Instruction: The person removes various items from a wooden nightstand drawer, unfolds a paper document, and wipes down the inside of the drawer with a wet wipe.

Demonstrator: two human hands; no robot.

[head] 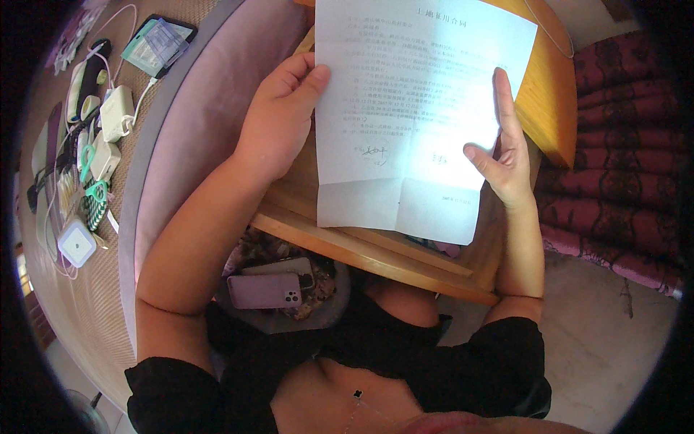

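Observation:
A creased sheet of printed paper (374, 157) with handwritten marks near its lower part is held up above an open wooden drawer (368, 260). My left hand (287, 108) pinches the sheet's left edge, thumb in front and fingers partly behind. At its right edge is my right hand (507, 141), the index finger stretched up along the edge and the thumb on the front; its other fingers are hidden or folded. Horizontal fold lines cross the lower part of the sheet, and bright light falls on its right half. The drawer's contents are mostly hidden behind it.
Two phones (264, 291) lie on a patterned surface below the drawer. On the woven mat (135, 65) at the left are a white charger (116, 111), cables, a pouch (157, 46) and a white square device (77, 243). Dark red fabric (623, 163) hangs at the right.

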